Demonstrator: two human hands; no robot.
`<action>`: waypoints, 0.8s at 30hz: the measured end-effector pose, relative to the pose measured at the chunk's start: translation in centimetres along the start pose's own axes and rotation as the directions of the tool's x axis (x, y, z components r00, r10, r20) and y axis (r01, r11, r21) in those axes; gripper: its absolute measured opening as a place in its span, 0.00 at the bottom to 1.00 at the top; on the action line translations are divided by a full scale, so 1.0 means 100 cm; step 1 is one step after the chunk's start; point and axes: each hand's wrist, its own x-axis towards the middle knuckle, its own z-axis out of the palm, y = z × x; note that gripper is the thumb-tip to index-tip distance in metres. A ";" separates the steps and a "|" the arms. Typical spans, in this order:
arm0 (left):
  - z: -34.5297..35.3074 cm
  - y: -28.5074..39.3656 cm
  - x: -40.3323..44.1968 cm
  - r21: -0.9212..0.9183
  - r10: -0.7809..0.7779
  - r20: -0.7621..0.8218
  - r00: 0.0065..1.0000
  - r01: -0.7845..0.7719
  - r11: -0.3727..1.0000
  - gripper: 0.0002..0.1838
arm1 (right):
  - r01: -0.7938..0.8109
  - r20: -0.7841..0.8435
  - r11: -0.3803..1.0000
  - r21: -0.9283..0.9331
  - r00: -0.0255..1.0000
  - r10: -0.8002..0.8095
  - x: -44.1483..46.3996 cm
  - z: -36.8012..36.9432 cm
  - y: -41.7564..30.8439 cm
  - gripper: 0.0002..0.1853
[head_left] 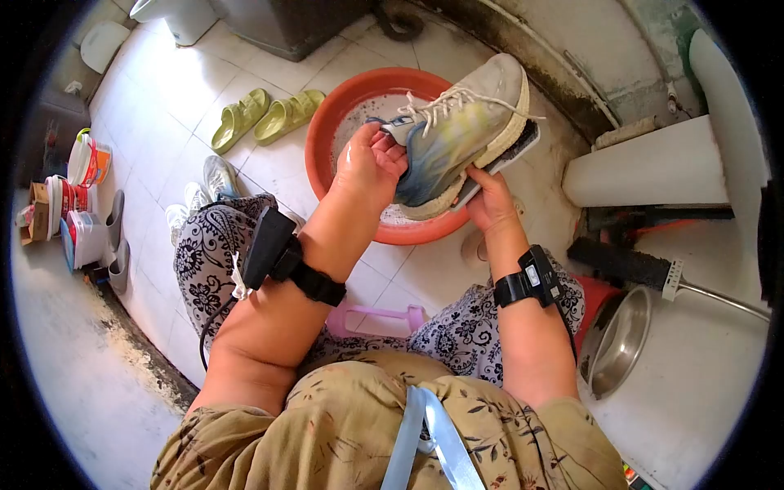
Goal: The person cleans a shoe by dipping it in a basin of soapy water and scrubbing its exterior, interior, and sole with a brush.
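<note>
A wet-looking grey sneaker (461, 122) with white laces and blue and yellow tints is held over an orange basin (317, 147) of sudsy water. My left hand (376, 166) is at the shoe's heel opening, its curled fingers against the collar. Under the sole, my right hand (490, 196) grips a brush (523, 143) with a pale back and dark bristles; its thumb lies at the edge of the sole. The shoe's toe points to the upper right. Most of the brush is hidden beneath the shoe.
Green slippers (290, 116) lie left of the basin, with other sneakers (219, 180) nearer my knee. Tubs (88, 159) stand at the far left. At the right are a long-handled brush (621, 263), a metal bowl (621, 343) and a white pipe-like fixture (649, 167).
</note>
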 end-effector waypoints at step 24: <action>-0.012 -0.018 -0.009 0.028 -0.239 0.386 0.891 0.248 0.968 0.22 | -0.124 0.076 0.991 0.048 0.990 0.120 -0.008 0.011 -0.007 0.28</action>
